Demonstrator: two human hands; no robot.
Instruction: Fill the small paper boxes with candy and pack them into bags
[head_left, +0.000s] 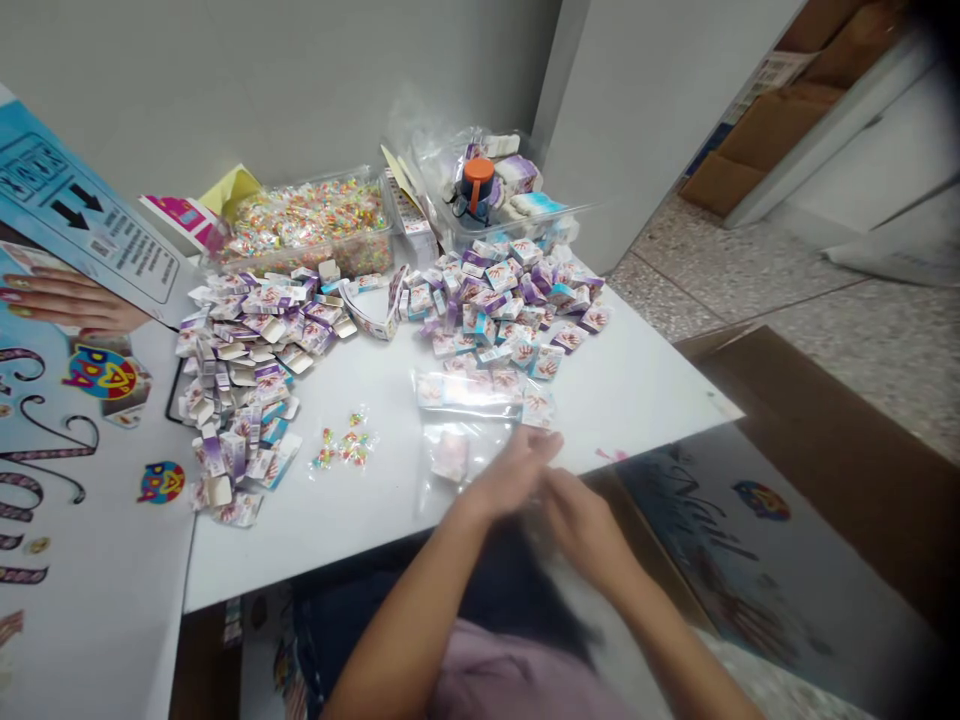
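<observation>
My left hand (514, 468) is closed at the right end of a clear plastic bag (431, 480) near the table's front edge. One small box (450, 455) shows inside that bag. Just beside it my right hand (581, 515) is also closed, its fingertips close to my left hand and slightly blurred; whatever they pinch is hidden. Behind the hands lies another clear bag (469, 392) with small boxes in a row, and a loose box (538, 408) touches its right end. Small packets of colourful beads (349, 445) rest on the table to the left.
Piles of small purple-white boxes lie left (255, 350) and right (510, 295) on the white table (375, 390). Behind them stand a tub of colourful packets (307, 225) and a clear tub (555, 225) with an orange-lidded bottle (478, 185). An open carton (810, 430) is at right.
</observation>
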